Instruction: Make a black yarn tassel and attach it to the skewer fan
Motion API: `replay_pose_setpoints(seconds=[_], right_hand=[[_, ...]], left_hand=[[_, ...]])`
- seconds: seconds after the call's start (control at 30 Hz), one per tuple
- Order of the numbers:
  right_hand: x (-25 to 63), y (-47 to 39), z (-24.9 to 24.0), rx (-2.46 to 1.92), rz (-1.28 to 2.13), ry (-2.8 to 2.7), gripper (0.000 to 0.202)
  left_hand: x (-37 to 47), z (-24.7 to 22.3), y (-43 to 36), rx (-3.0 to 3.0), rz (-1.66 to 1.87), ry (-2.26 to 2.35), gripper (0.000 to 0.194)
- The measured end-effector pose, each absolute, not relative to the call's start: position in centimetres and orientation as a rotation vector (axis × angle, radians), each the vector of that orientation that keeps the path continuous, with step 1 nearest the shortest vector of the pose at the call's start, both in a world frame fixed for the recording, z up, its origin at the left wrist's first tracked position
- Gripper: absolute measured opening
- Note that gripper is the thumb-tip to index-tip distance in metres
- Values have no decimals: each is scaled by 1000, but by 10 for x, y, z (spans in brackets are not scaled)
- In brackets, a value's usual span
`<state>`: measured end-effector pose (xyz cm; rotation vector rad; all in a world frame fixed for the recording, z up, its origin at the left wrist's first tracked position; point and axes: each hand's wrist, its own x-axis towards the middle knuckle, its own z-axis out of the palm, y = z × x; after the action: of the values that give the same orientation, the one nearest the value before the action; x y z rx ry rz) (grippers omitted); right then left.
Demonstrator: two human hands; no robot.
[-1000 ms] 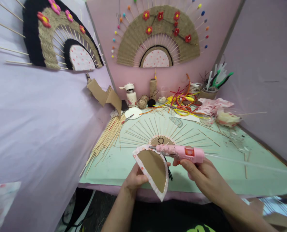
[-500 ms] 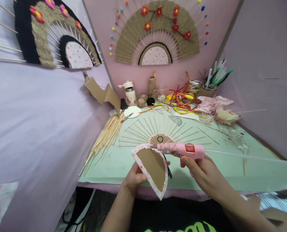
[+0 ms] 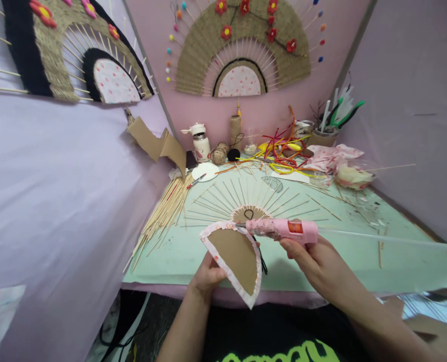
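Note:
My left hand (image 3: 208,274) grips a cardboard half-circle (image 3: 235,259) from beneath, its brown face turned up and its rim wrapped in white cloth with pink dots. Some of the fingers are hidden behind the piece. In my right hand (image 3: 312,259) is a pink glue gun (image 3: 284,230), with a long clear glue stick (image 3: 381,240) trailing from its back end. The metal nozzle meets the cloth border near the top of the half-circle. Behind them on the table lies a fan frame of thin sticks (image 3: 242,193) around a brown half-circle base (image 3: 242,213) with a black cord loop.
Loose bamboo sticks (image 3: 159,216) are heaped at the left. Along the back stand a white bottle (image 3: 201,145), twine (image 3: 219,154), tangled pipe cleaners (image 3: 284,158) and a pot of tools (image 3: 325,136). Finished woven fans (image 3: 193,65) hang on the walls.
The nozzle has shifted slightly along the cloth border, and the half-circle has moved a little left. The whole view has tilted slightly. Both hands keep their hold.

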<state>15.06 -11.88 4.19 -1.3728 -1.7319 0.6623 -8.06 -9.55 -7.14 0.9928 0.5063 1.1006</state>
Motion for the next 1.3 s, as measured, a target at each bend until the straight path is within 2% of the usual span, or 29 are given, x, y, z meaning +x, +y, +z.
replay_pose_setpoints(seconds=[0.2, 0.63, 0.87, 1.3], right_hand=[[154, -119, 42, -1364, 638, -1781, 44], [158, -122, 39, -1379, 660, -1844, 39], [160, -122, 38, -1364, 609, -1848, 38], [160, -121, 40, -1385, 560, -1874, 44]], left_hand=[[-78, -72, -95, 914, 1127, 565, 80], [-77, -68, -95, 871, 1173, 582, 79], [-77, -80, -94, 855, 1171, 548, 71], [-75, -60, -95, 817, 1238, 624, 76]])
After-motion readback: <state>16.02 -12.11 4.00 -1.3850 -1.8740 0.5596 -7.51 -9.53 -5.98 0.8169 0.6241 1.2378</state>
